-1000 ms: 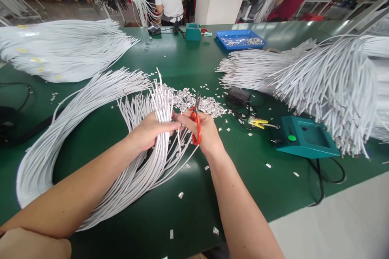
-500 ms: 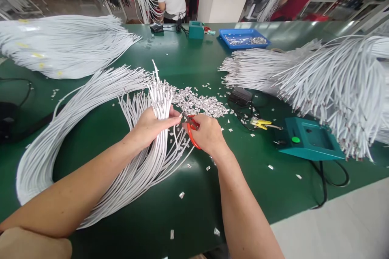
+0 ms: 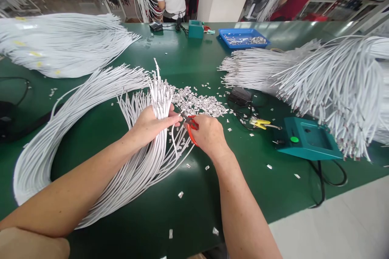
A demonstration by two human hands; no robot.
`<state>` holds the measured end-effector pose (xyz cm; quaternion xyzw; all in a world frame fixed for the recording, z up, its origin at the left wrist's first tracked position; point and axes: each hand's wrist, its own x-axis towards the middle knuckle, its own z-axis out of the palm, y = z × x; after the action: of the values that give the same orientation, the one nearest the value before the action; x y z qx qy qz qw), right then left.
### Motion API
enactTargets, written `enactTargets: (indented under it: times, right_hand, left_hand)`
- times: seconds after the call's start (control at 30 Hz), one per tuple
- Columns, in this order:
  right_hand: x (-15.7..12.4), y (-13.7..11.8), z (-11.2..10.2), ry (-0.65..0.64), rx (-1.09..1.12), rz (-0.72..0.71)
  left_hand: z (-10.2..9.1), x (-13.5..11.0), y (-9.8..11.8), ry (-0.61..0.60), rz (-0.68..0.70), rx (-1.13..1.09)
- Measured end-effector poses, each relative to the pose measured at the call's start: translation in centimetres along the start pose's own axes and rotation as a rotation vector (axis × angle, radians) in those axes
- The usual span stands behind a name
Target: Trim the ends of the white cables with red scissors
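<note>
My left hand (image 3: 152,123) is closed around a bundle of white cables (image 3: 159,97), whose cut ends stick up above the fist while the rest curves down to the left across the green table (image 3: 182,206). My right hand (image 3: 208,133) grips red-handled scissors (image 3: 190,124), with the blades pointing left toward the bundle, close to my left thumb. A heap of small white cut-off pieces (image 3: 197,103) lies just behind both hands.
Big bundles of white cables lie at the far left (image 3: 67,42) and right (image 3: 334,77). A teal box with a green button (image 3: 306,139), yellow clip (image 3: 258,122), black adapter (image 3: 238,96) and blue tray (image 3: 243,38) sit on the table. Two people stand beyond.
The scissors swung down from pointing upward to pointing left at the bundle. My right hand moved slightly closer to my left. The bundle stayed in my left hand.
</note>
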<state>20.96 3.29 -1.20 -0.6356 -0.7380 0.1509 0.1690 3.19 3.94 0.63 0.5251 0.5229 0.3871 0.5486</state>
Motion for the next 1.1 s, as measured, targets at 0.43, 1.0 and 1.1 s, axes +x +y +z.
enactTargets:
  times: [0.43, 1.0, 1.1]
  right_hand:
    - [0.6, 0.2, -0.5, 0.015, 1.132, 0.147]
    - [0.3, -2.0, 0.7, 0.003, 1.398, 0.207]
    - [0.5, -1.1, 0.4, -0.061, 1.431, 0.185]
  left_hand:
    - [0.0, 0.1, -0.3, -0.072, -0.009, -0.006]
    - [-0.1, 0.3, -0.6, 0.019, 0.012, 0.243]
    - [-0.2, 0.2, -0.4, -0.016, 0.013, 0.181]
